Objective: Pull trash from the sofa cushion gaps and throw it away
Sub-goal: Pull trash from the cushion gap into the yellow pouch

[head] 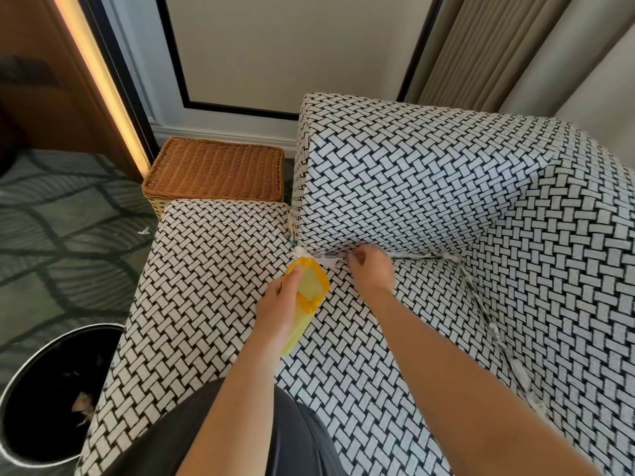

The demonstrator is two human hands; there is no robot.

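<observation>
Two bare arms reach over the sofa seat [206, 269]. The left arm comes straight up from the near edge. The left hand [278, 310] is curled round a yellow plastic bag [309, 286], thumb over its rim, with the bag mouth open toward the back seam. The right arm runs diagonally in from the near right corner, wrist bent down. The right hand [372, 269] has its fingertips pinching a white paper scrap [326, 261] at the seam under the back cushion [395, 183], just beyond the bag mouth. More white scraps [494, 329] sit wedged in the seam along the seat's right edge. One small scrap [144, 231] lies on the carpet off the seat's left edge. A black bin [34, 424] stands on the floor by the near left corner, with some litter inside. A wicker basket [216, 170] stands behind the far left corner.
</observation>
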